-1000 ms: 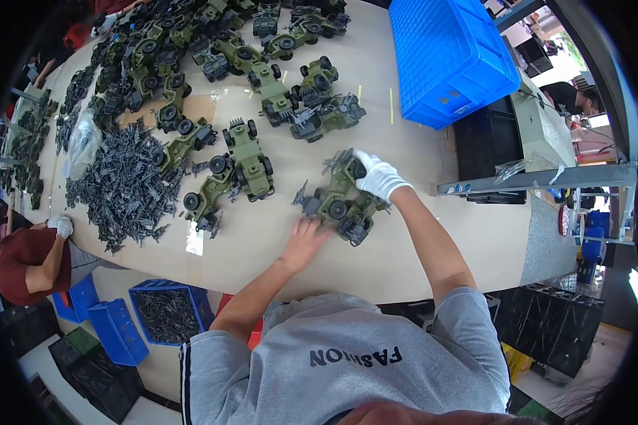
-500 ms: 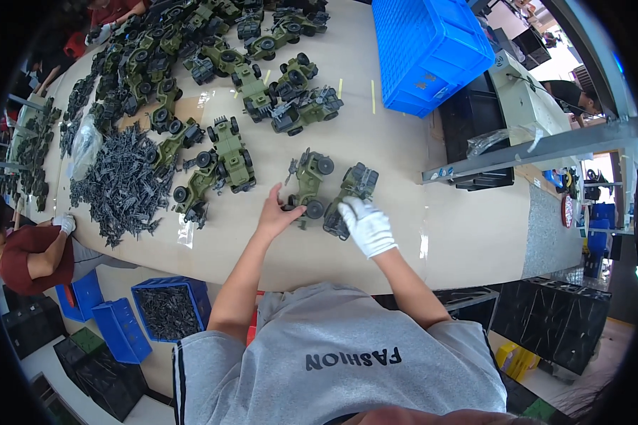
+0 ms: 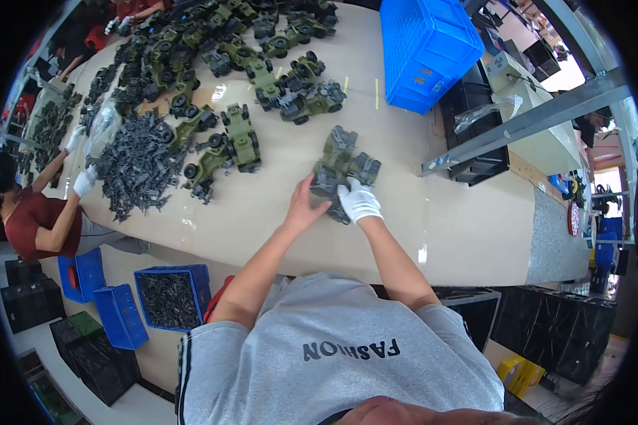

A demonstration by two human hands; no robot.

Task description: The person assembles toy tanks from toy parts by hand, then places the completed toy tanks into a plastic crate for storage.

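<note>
Two olive-green toy jeeps stand together on the table before me. One toy jeep [image 3: 337,146] is slightly blurred and lies to the left, and the other toy jeep [image 3: 365,167] presses against its right side. My left hand [image 3: 306,208], bare, is at the near left end of the left jeep, thumb and fingers spread; whether the fingertips touch it is unclear. My right hand [image 3: 360,202], in a white glove, has its fingers curled on the near part of the right jeep. Part of that jeep is hidden under the glove.
A heap of small dark grey parts [image 3: 140,164] lies left, beside more toy jeeps [image 3: 239,139]. A blue crate [image 3: 422,64] stands at the back right, near a metal bar [image 3: 532,122]. At the left edge a co-worker in white gloves [image 3: 85,181] reaches over the table.
The left jeep has shifted away from me and to the right, turning a little, and now meets the other jeep. My left hand has moved right. The co-worker's hands have moved onto the parts heap.
</note>
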